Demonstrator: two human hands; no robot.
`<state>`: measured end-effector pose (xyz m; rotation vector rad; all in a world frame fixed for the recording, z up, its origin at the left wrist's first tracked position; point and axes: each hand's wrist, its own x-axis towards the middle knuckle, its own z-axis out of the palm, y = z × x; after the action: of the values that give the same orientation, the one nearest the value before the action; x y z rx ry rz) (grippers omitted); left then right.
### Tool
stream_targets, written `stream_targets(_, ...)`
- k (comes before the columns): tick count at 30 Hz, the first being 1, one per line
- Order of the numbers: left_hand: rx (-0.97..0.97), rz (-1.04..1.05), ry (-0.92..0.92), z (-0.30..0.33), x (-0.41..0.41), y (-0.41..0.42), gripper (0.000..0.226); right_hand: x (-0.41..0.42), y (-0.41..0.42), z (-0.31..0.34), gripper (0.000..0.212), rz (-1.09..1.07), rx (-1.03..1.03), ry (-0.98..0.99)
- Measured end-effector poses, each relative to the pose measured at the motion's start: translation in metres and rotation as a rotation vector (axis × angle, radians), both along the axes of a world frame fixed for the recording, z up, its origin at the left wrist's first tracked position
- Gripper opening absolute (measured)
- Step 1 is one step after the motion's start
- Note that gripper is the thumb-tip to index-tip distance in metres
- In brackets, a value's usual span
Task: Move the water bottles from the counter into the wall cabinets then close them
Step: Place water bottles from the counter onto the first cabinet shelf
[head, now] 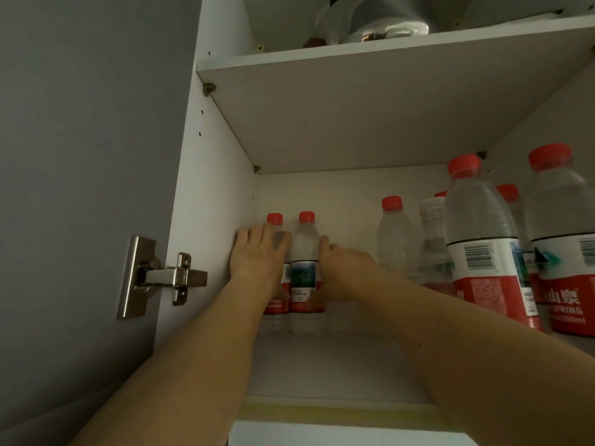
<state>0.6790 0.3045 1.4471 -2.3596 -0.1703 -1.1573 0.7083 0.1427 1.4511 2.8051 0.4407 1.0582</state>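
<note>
While both hands (pixel 257 252) reach in, tall bottles (pixel 483 246) crowd the right.

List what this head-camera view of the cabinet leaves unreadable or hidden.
- Leftmost bottle: body and label mostly behind the left hand.
- Right hand: fingertips hidden behind the second bottle.
- Rightmost bottle: cut off by the frame's right edge.
- White object on the upper shelf: cropped at the top, unidentifiable.
- Counter: out of view.

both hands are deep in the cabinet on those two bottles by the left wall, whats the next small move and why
Probably let go and draw both hands back. The left hand and right hand flank two red-capped bottles already standing upright at the back by the cabinet's left wall.
</note>
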Motion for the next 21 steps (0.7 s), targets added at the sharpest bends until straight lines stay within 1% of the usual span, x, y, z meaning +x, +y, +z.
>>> stream_targets(1, -0.017, 0.001, -0.004, -0.002, -0.001, -0.001, 0.109, 0.003, 0.002, -0.003, 0.122, 0.029, 0.018, -0.009)
stream_targets(4, -0.01, 0.038, 0.002, -0.005, -0.006, 0.0, 0.11, 0.007, 0.004, -0.007, 0.135, 0.15, 0.086, 0.034)
stream_targets(6, 0.013, 0.063, 0.004, -0.007, -0.009, 0.0, 0.113, 0.006, -0.001, -0.007, 0.143, 0.187, 0.064, 0.032)
stream_targets(8, 0.025, 0.086, 0.005, -0.007, -0.012, -0.001, 0.114, 0.006, -0.006, -0.008, 0.149, 0.17, 0.021, -0.003)
stream_targets(12, 0.05, 0.209, 0.045, -0.005, -0.016, -0.005, 0.123, 0.01, -0.001, -0.013, 0.148, 0.145, -0.027, -0.119)
stream_targets(15, 0.056, 0.25, 0.043, -0.003, -0.015, -0.003, 0.123, 0.013, 0.009, -0.015, 0.143, 0.166, -0.026, -0.178)
stream_targets(21, 0.05, 0.222, 0.036, -0.003, -0.015, -0.002, 0.117, 0.011, 0.007, -0.015, 0.143, 0.165, -0.017, -0.155)
